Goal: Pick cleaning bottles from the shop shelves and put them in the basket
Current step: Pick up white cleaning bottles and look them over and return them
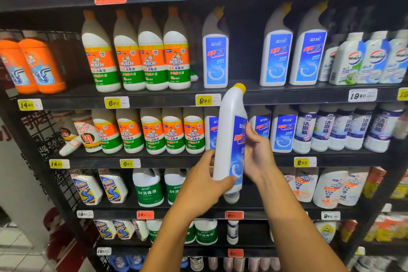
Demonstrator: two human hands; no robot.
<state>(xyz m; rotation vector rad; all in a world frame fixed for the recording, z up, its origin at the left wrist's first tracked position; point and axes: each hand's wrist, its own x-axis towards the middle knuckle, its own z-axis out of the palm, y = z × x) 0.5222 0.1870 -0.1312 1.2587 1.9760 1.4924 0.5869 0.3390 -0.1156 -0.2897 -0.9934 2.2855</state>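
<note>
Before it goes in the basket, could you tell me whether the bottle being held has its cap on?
Cap on: the held bottle has its yellow cap seated on the angled neck, pointing up and right.

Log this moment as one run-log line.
stage: bottle picked | left hand: grips base of white yellow-capped plastic bottle with blue label | right hand: holds its label side | black shop shelves: behind | basket: unseen

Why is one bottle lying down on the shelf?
A white bottle at the left end of the third shelf lies tipped on its side against the upright ones, as if knocked over. Higher up, a gap breaks the row of blue-label bottles. Nothing looks spilled.
</note>
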